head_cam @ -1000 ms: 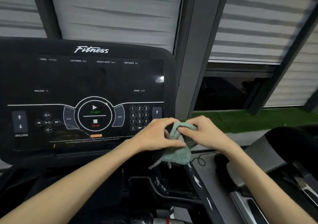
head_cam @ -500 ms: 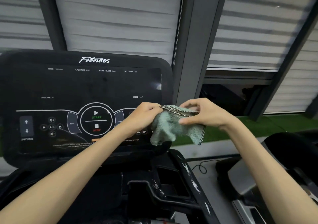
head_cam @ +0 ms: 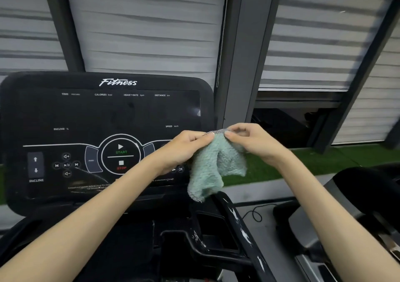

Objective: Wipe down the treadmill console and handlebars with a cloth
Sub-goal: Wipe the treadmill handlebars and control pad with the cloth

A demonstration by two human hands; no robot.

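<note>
Raised higher, the cloth (head_cam: 214,169) hangs at four o'clock on the console (head_cam: 97,113), pinched by left hand (head_cam: 186,149) and right hand (head_cam: 249,141); wiping looks unstarted.

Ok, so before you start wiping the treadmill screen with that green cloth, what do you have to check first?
1. Cloth held firmly: ok, the left hand and right hand both pinch its top edge.
2. Cloth spread out for wiping: not ok, it hangs bunched below the fingers.
3. Cloth pressed on the console: not ok, it dangles in front of the lower right corner.
4. Console readouts blank: ok, no numbers show.
5. Console clean: not ok, streaks show near the bottom left.
6. Handlebar clean: not ok, white marks run along it.
</note>
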